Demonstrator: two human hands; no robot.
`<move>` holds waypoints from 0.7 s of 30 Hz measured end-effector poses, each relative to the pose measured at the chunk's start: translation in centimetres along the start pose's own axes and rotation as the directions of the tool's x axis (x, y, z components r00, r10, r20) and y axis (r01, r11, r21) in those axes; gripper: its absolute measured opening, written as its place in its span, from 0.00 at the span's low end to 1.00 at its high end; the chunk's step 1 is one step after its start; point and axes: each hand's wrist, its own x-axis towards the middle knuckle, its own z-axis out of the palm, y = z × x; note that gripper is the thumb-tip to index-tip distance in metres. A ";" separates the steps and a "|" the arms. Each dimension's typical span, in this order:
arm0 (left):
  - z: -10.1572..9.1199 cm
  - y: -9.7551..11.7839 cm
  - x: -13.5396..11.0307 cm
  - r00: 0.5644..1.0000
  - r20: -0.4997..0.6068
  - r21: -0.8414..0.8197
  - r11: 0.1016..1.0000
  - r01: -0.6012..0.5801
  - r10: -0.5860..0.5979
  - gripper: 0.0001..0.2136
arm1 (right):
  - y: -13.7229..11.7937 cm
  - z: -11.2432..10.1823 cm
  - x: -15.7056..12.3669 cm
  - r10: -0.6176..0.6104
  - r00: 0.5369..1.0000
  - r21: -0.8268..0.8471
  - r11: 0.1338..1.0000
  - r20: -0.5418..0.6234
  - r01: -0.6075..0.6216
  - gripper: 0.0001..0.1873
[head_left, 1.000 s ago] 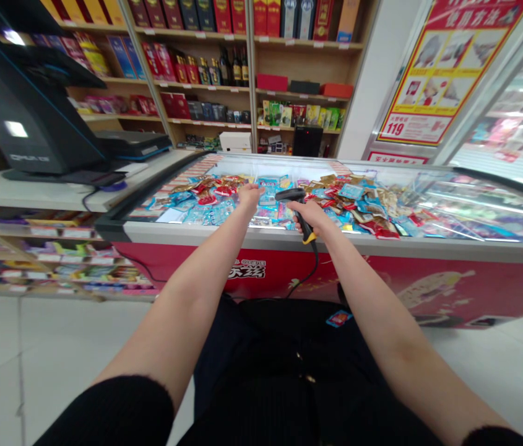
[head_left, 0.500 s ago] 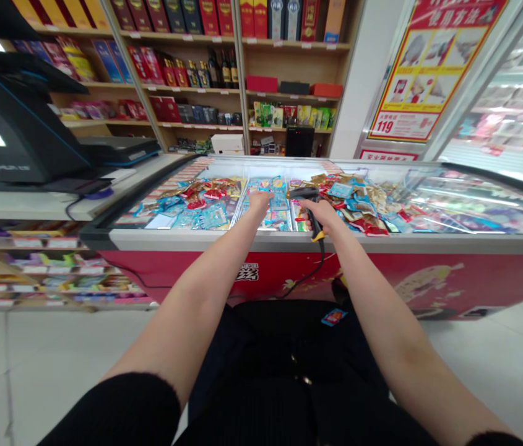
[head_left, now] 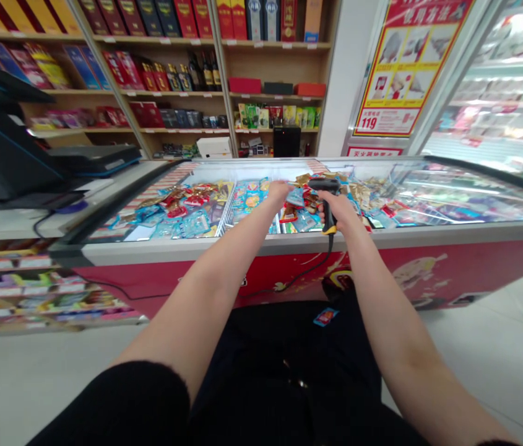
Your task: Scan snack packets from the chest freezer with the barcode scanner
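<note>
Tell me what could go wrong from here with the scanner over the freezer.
The cable of the scanner hangs over the freezer rim; it could snag as the right hand moves. The left hand reaches among loosely piled packets, so neighbours may slide or the wrong one may get scanned.

Both arms stretch forward and nearly straight, forearms bare, converging so the hands end up close together. The left hand is palm down with its fingers bent downward; how they close is hard to tell. The right hand, just beside it, is curled tight in a gripping fist, wrist straight.
</note>
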 end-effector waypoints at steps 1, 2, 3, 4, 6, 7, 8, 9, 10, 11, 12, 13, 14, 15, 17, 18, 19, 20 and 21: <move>0.2 -0.2 -0.1 0.999 0.027 0.133 0.990 -0.045 0.042 0.11 | 0.0 -0.2 -0.1 0.004 1.000 0.003 1.000 -0.002 -0.004 0.11; 0.2 -0.5 -0.3 0.995 0.061 0.273 0.958 -0.092 0.078 0.15 | 0.1 -0.3 -0.1 0.008 1.000 0.002 1.000 -0.005 -0.008 0.11; 0.2 -0.7 -0.6 0.990 0.098 0.395 0.909 -0.134 0.104 0.19 | 0.2 -0.3 -0.1 0.010 1.000 -0.001 1.000 -0.009 -0.010 0.11; 0.2 -1.0 -0.9 0.985 0.125 0.486 0.859 -0.163 0.116 0.21 | 0.4 -0.4 -0.1 0.014 1.000 -0.006 1.000 -0.012 -0.014 0.12; 0.1 -1.4 -1.5 0.975 0.182 0.609 0.764 -0.215 0.130 0.23 | 0.7 -0.3 -0.1 0.017 1.000 -0.014 1.000 -0.010 -0.017 0.12; 0.0 -1.5 -1.8 0.969 0.206 0.645 0.726 -0.240 0.138 0.23 | 0.8 -0.2 0.0 0.018 1.000 -0.015 1.000 -0.003 -0.018 0.12; 0.0 -1.6 -2.0 0.963 0.221 0.663 0.700 -0.264 0.154 0.22 | 0.9 0.0 0.0 0.020 1.000 -0.014 1.000 0.008 -0.020 0.12; -0.1 -1.7 -2.1 0.958 0.227 0.667 0.689 -0.283 0.174 0.21 | 1.0 0.1 0.0 0.023 1.000 -0.014 1.000 0.021 -0.023 0.12; -0.2 -1.7 -2.1 0.954 0.224 0.659 0.690 -0.298 0.198 0.19 | 1.1 0.3 0.0 0.025 0.999 -0.015 1.000 0.034 -0.025 0.12; -0.3 -1.7 -2.0 0.950 0.217 0.642 0.700 -0.312 0.224 0.18 | 1.1 0.4 0.0 0.029 0.999 -0.019 0.999 0.044 -0.028 0.12; -0.5 -1.8 -1.9 0.946 0.207 0.619 0.716 -0.323 0.248 0.16 | 1.1 0.6 0.0 0.034 0.998 -0.026 0.999 0.050 -0.032 0.11; -0.9 -1.8 -1.7 0.944 0.195 0.593 0.734 -0.330 0.267 0.15 | 1.2 0.8 0.0 0.038 0.998 -0.033 0.999 0.056 -0.037 0.11; -1.3 -1.9 -1.5 0.943 0.182 0.570 0.751 -0.333 0.279 0.13 | 1.2 1.1 -0.1 0.042 0.997 -0.040 0.998 0.058 -0.040 0.11; -1.8 -1.9 -1.3 0.943 0.167 0.553 0.764 -0.332 0.288 0.12 | 1.2 1.4 -0.1 0.044 0.997 -0.044 0.998 0.063 -0.041 0.11; -3.2 -2.0 -1.0 0.948 0.132 0.551 0.773 -0.314 0.291 0.12 | 1.3 2.1 -0.3 0.049 0.996 -0.052 0.998 0.080 -0.045 0.11; -4.0 -2.0 -0.9 0.951 0.114 0.571 0.765 -0.298 0.286 0.12 | 1.4 2.5 -0.4 0.051 0.995 -0.056 0.997 0.089 -0.046 0.11; -5.0 -1.9 -0.8 0.956 0.096 0.601 0.749 -0.278 0.278 0.13 | 1.5 3.0 -0.5 0.052 0.994 -0.060 0.997 0.097 -0.046 0.11; -6.0 -1.9 -0.8 0.960 0.079 0.638 0.726 -0.255 0.268 0.14 | 1.6 3.5 -0.7 0.052 0.993 -0.063 0.997 0.109 -0.045 0.11; -7.1 -1.8 -0.7 0.964 0.063 0.676 0.699 -0.232 0.259 0.15 | 1.7 4.0 -0.8 0.054 0.991 -0.067 0.997 0.123 -0.046 0.12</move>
